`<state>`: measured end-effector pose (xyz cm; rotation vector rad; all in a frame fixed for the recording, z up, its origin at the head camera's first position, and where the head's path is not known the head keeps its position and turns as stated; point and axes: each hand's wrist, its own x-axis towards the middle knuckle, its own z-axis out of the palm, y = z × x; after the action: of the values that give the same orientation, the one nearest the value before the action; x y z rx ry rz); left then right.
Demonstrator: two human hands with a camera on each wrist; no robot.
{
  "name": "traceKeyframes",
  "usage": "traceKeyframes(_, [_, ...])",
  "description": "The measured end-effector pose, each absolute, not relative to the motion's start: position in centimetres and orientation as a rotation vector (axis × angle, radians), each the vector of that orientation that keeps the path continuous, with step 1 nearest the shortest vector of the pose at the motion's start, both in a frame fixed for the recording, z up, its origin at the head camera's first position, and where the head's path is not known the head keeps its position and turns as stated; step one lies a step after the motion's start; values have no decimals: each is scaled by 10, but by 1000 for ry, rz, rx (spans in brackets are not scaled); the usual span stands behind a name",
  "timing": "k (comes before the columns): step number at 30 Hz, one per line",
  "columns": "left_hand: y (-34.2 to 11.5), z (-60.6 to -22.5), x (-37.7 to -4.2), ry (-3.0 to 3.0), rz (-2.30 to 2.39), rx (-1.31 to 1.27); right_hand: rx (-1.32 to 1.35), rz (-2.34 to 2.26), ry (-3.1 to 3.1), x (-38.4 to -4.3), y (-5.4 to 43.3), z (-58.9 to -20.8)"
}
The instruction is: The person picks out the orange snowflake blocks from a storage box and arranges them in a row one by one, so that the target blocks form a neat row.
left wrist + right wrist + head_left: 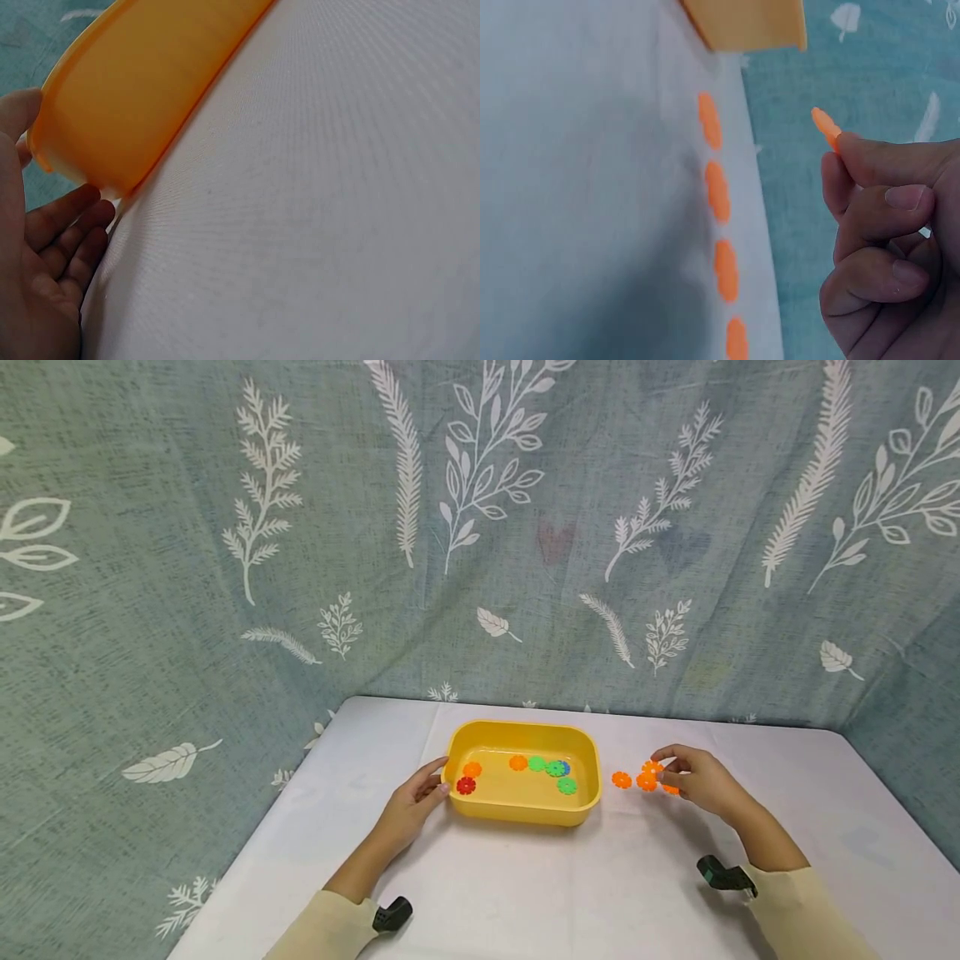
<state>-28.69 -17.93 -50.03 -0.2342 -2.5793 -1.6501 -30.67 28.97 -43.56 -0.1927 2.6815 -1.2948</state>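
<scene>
Pale sleeves (806, 914) come in at the lower edge of the head view, each with a dark wrist device (393, 914) beside the forearm. Beyond them, the person's left hand (416, 797) grips the left end of a yellow tray (517, 813), thumb and a finger at its rim, the other fingers lower down against its outer wall. Seven small, notched discs lie in the tray: a red disc (466, 786) and an orange one (472, 769) close together near the left end, a second orange one (518, 762) by the far side, and, toward the right, three green discs (567, 786) and a blue disc (566, 768), partly covered by one of the green ones. To the right of the tray, the right hand (701, 781) pinches an orange disc (826, 129) between thumb and forefinger, raised above the table, its other fingers curled in. Four loose orange discs (717, 191) lie in a row on the white cloth (480, 877), below that hand and toward the tray. Behind the table hangs a grey-green curtain (420, 635) with white leaf patterns
</scene>
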Motion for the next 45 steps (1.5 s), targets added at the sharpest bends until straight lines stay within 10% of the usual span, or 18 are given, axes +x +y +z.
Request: traceKeyframes(45, [-179,-499,-285,-2567,-1674,-249,49,-1083,2875,-297,412,-469])
